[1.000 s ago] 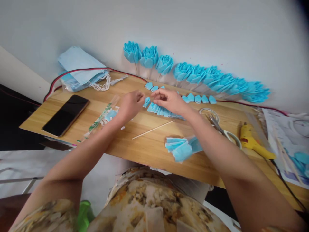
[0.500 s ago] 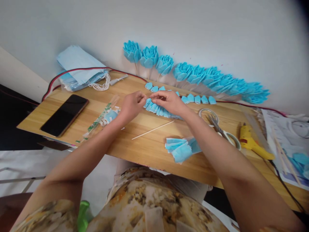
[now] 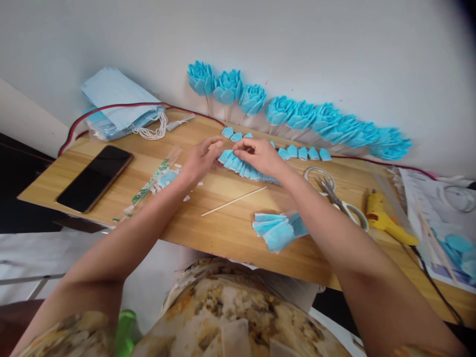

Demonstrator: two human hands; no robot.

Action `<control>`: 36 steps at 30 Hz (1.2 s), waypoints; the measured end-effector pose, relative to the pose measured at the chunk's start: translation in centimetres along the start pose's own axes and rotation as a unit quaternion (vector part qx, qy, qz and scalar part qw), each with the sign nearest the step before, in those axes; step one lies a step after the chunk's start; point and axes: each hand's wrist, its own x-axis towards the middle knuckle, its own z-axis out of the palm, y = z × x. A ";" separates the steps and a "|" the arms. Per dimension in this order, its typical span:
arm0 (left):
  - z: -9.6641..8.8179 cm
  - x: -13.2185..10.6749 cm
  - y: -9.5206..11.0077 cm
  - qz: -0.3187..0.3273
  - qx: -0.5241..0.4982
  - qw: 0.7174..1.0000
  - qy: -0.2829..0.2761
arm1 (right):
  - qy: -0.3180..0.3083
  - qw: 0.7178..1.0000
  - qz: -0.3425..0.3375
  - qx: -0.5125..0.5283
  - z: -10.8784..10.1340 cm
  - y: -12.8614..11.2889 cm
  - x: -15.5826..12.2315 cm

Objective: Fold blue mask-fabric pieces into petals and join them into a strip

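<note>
My left hand (image 3: 203, 157) hovers over the table at the left end of an overlapping row of pleated blue petals (image 3: 243, 166). Its fingers are loosely apart, and I see nothing in them. Just above that same row, my right hand (image 3: 258, 154) is closed in a pinch. Whatever is between its fingertips, if anything, is too small to make out. Behind the hands runs a line of small folded blue petals (image 3: 292, 150), partly covered by my right hand. A thin wooden stick (image 3: 234, 201) lies in front, and pleated blue fabric pieces (image 3: 277, 230) lie by my right forearm.
Blue flowers on sticks (image 3: 253, 99) lean along the wall. Left are a phone (image 3: 94, 178), a stack of masks (image 3: 119, 101) and white scraps (image 3: 187, 198). Right are a tape roll (image 3: 310, 171), scissors (image 3: 334, 198) and a yellow glue gun (image 3: 386, 220) with its cord.
My left hand's fingers have loosened from a pinch and drawn slightly left, away from the right hand. More white scraps show beside my left wrist. My right hand stays pinched over the petals.
</note>
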 end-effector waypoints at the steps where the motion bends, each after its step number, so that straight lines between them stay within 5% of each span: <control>1: -0.1 -0.1 0.0 -0.006 0.004 1.000 -0.016 | 0.003 1.000 0.003 0.005 0.0 0.0 0.0; 5: -0.6 -0.3 -0.2 -0.003 0.066 0.996 -0.068 | 0.018 1.000 0.006 0.014 -0.1 0.1 0.0; 18: -0.7 -0.2 -0.8 0.013 0.170 0.985 -0.042 | -0.031 0.995 0.029 0.094 -0.9 0.9 -0.3; 22: -0.6 -0.2 -0.5 0.009 0.181 0.983 -0.039 | -0.074 0.996 0.016 0.050 -0.6 0.4 -0.1; 36: -0.9 -0.1 -0.3 -0.002 0.189 0.981 -0.049 | -0.071 0.997 0.018 0.005 0.6 0.2 1.1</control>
